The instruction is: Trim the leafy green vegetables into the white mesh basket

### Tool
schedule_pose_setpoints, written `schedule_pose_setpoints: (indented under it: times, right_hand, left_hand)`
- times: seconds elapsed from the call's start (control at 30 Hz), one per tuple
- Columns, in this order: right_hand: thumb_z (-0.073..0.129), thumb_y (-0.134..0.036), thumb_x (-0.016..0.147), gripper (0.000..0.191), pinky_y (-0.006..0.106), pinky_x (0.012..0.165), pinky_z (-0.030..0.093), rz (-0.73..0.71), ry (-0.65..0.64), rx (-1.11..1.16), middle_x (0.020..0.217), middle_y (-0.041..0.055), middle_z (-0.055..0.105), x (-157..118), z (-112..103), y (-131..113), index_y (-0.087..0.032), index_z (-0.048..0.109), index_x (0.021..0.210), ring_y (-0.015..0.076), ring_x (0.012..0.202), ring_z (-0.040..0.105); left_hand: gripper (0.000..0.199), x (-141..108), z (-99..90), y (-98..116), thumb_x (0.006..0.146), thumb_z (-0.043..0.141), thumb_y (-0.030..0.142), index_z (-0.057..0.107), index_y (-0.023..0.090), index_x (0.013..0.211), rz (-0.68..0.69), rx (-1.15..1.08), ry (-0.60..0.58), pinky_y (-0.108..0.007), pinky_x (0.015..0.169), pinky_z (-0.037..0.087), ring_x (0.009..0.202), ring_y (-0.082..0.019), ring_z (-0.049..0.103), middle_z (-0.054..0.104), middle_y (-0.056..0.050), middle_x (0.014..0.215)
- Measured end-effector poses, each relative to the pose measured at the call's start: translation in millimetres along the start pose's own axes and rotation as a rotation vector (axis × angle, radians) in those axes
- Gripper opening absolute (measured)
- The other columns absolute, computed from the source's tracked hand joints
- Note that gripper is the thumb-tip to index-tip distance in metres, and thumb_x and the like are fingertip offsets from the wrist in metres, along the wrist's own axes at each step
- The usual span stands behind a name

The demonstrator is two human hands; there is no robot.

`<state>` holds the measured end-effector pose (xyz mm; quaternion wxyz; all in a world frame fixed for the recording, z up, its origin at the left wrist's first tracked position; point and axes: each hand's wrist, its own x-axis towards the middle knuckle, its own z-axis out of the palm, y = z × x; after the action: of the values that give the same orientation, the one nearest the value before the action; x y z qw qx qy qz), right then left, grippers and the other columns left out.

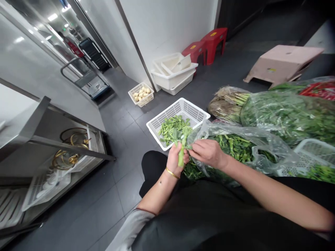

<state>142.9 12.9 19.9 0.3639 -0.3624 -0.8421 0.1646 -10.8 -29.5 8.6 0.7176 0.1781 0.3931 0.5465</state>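
My left hand (176, 159) is shut on a leafy green vegetable stalk (181, 153), which stands up out of my fist. My right hand (206, 152) pinches the upper part of that stalk from the right. Just beyond my hands, a white plastic mesh basket (195, 108) on the floor holds a heap of trimmed greens (172, 129). A clear plastic bag (272, 148) full of leafy greens (230, 148) lies under my right forearm and touches my right hand.
Bagged greens (288, 115), red chillies (319, 90) and a root-ended bundle (227, 104) lie at right. Further back are a small basket of pale round items (141, 94), stacked white crates (172, 75), red stools (211, 45) and a pink stool (284, 62). A steel shelf (52, 143) stands at left.
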Motion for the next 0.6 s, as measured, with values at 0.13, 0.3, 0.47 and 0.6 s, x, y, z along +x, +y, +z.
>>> schedule_pose_setpoints:
  times: [0.13, 0.3, 0.47, 0.6]
  right_hand:
    - [0.052, -0.048, 0.082, 0.035, 0.027, 0.051, 0.043, 0.419, -0.054, 0.499, 0.055, 0.0018, 0.057, -3, 1, 0, -0.021, 0.051, 0.059, 0.0131, 0.050, 0.052]
    - [0.068, -0.053, 0.068, 0.037, 0.026, 0.047, 0.047, 0.590, -0.121, 1.093, 0.054, 0.0002, 0.060, 12, 6, 2, -0.017, 0.057, 0.065, 0.0121, 0.046, 0.054]
    - [0.074, -0.051, 0.061, 0.038, 0.024, 0.041, 0.045, 0.675, 0.011, 1.063, 0.047, -0.0028, 0.057, 11, 8, 8, -0.017, 0.057, 0.063, 0.0102, 0.040, 0.051]
    - [0.074, -0.054, 0.061, 0.040, 0.025, 0.043, 0.047, 0.683, -0.053, 1.023, 0.047, -0.0018, 0.058, 7, 9, 20, -0.017, 0.057, 0.061, 0.0111, 0.041, 0.053]
  left_hand:
    - [0.030, -3, -11.5, 3, 0.088, 0.047, 0.046, 0.045, 0.018, 0.076, -0.175, -0.166, -0.069, -0.017, 0.028, 0.012, 0.031, -0.003, 0.014, 0.022, 0.008, 0.047]
    - [0.038, -3, -16.0, -12, 0.086, 0.045, 0.054, 0.043, 0.019, 0.072, -0.276, -0.117, -0.162, -0.019, 0.026, 0.008, 0.029, -0.003, 0.009, 0.016, 0.009, 0.045]
    - [0.031, 0, -8.7, -13, 0.083, 0.054, 0.048, 0.045, 0.019, 0.089, -0.116, -0.043, -0.212, -0.016, 0.029, 0.015, 0.033, -0.003, 0.026, 0.039, 0.006, 0.056]
    - [0.040, -1, -7.3, -8, 0.078, 0.062, 0.049, 0.042, 0.022, 0.099, -0.027, 0.092, -0.270, -0.015, 0.029, 0.019, 0.032, -0.003, 0.032, 0.045, 0.007, 0.058]
